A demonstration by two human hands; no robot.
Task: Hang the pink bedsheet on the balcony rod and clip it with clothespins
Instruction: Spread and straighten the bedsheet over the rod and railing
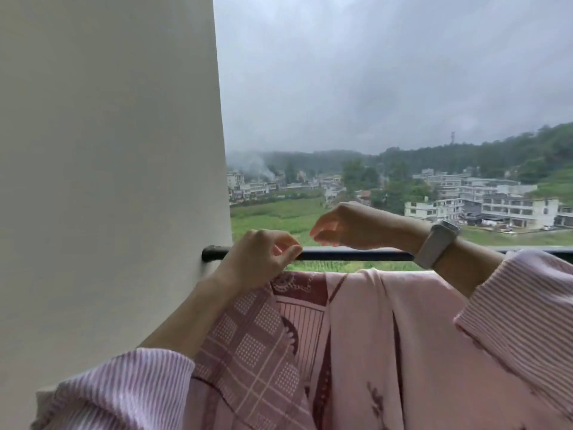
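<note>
Head view: patterned pink bedsheet (356, 336) below round black rod (356, 255), left hand (260, 254) and right hand (344, 225) fingers loosely curled, empty.

A thin black metal balcony rod (356, 254) runs level across the view, its left end fixed into the plain white wall (108, 181) through a dark round socket. Below it and nearer the viewer, a pink cotton bedsheet (356, 336) hangs in loose vertical folds; its upper edge sits just under the rod, and whether it touches the rod cannot be told. The sheet's left part shows a maroon and pink checked pattern with dotted squares and a dark red patterned border; its right part is plain pale pink with small dark leaf-like motifs. The rod's right end disappears behind a striped pink sleeve (527, 305)
</note>
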